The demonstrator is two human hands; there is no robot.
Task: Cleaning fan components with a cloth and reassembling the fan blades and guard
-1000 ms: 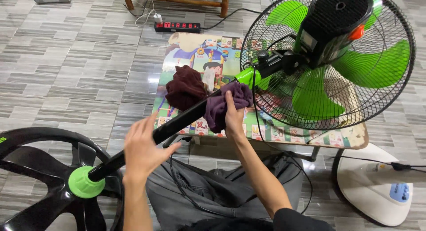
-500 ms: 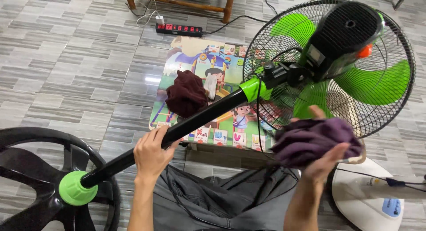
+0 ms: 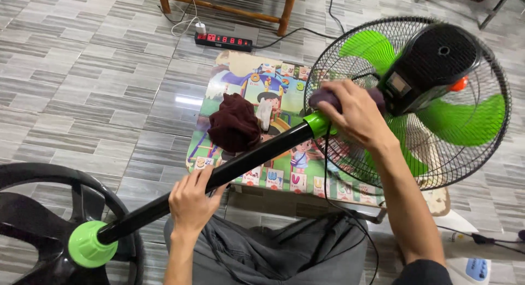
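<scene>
The left hand [image 3: 191, 200] wraps the black fan pole [image 3: 219, 173] in a closed grip, while the right hand [image 3: 355, 116] presses a purple cloth [image 3: 324, 98] against the fan's neck, fingers curled over it.

The fan [image 3: 415, 93] on the right has bright green blades, a black wire cage and black motor housing with an orange knob [image 3: 458, 83]. Its pole [image 3: 219, 173] is glossy black with green collars; the round base [image 3: 49, 225] at near left is black. A purple cloth [image 3: 328, 97] shows under the right hand [image 3: 353, 115]. A dark maroon cloth [image 3: 235, 123] lies on a table [image 3: 279, 178] printed with a colourful cartoon. The floor [image 3: 93, 82] is grey striped tile. A black power strip [image 3: 223, 41] with red switches lies far off. The trousers [image 3: 273, 252] are grey.
</scene>
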